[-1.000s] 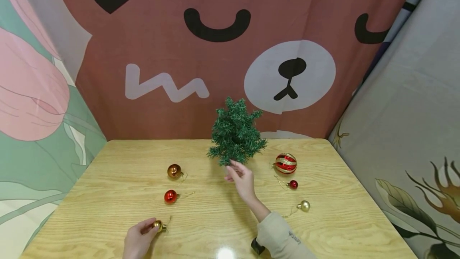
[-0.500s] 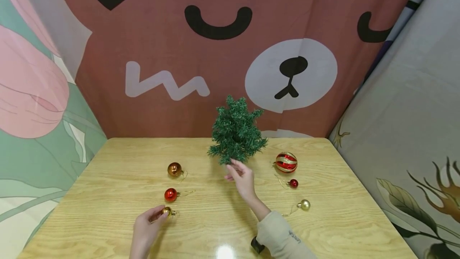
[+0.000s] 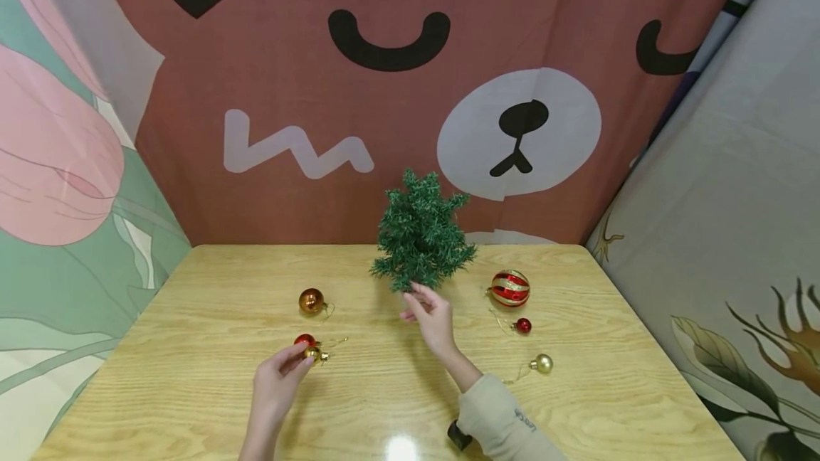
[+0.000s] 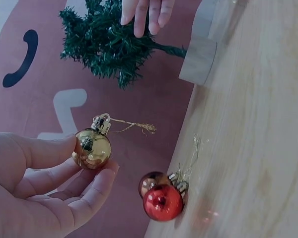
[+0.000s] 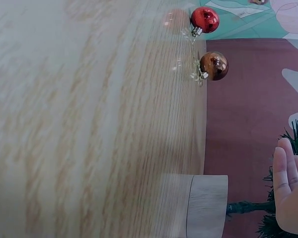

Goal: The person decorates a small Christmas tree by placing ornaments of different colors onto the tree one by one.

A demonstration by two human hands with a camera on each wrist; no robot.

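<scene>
In the head view my left hand (image 3: 278,379) pinches a small gold Christmas ball (image 3: 313,354) between thumb and fingers. Its gold hanging loop (image 4: 134,124) trails free in the left wrist view. Just behind it lies a red ball (image 4: 163,203), partly covered in the head view. A brown-gold ball (image 3: 311,301) rests farther back. My right hand (image 3: 433,322) is at the lower front branches of a small green artificial Christmas tree (image 3: 423,230), fingers straight in the right wrist view. The tree stands upright on a pale round base (image 5: 207,206), which my right hand mostly hides in the head view.
On the right side of the wooden table (image 3: 615,404) lie a large red-and-gold striped ball (image 3: 510,288), a small dark red ball (image 3: 522,326) and a pale gold ball (image 3: 543,364). A fabric backdrop (image 3: 288,212) hangs behind the table's back edge.
My left hand has carried the gold ball forward and to the right, past the table's front left to beside the red ball. My right hand stays at the tree's lower branches.
</scene>
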